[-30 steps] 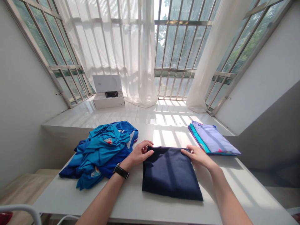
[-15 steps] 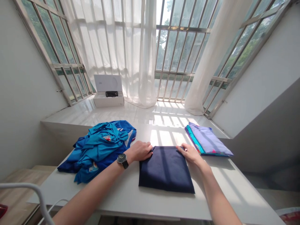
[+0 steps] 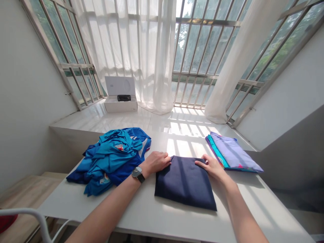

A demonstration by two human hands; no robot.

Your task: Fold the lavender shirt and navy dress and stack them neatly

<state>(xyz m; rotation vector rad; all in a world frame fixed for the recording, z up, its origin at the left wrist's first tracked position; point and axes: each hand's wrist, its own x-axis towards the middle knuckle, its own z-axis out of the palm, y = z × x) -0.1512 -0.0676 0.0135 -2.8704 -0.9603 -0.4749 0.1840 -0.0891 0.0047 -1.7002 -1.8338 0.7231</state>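
A dark navy piece of folded cloth (image 3: 186, 184) lies flat on the table as a neat near-square, bands of shadow across it. My left hand (image 3: 156, 162), with a watch on the wrist, closes its fingers on the far left corner. At the far right corner, my right hand (image 3: 211, 165) pinches the edge, thumb on top and fingers behind. Left of my left hand sits a crumpled heap of blue clothes (image 3: 115, 155). Beyond my right hand is a stack of folded clothes (image 3: 234, 152), lilac on top with teal below.
The white table (image 3: 141, 216) meets a glossy window ledge (image 3: 152, 123). On the ledge stands an open white box (image 3: 120, 106) with a black device (image 3: 124, 98) in it. Sheer curtains (image 3: 154, 60) hang before barred windows. A white curved tube (image 3: 32, 212) is at lower left.
The view has shifted slightly, so things appear a little further right. Both hands stay at the far corners of the navy cloth; the right thumb now reaches further over its edge.
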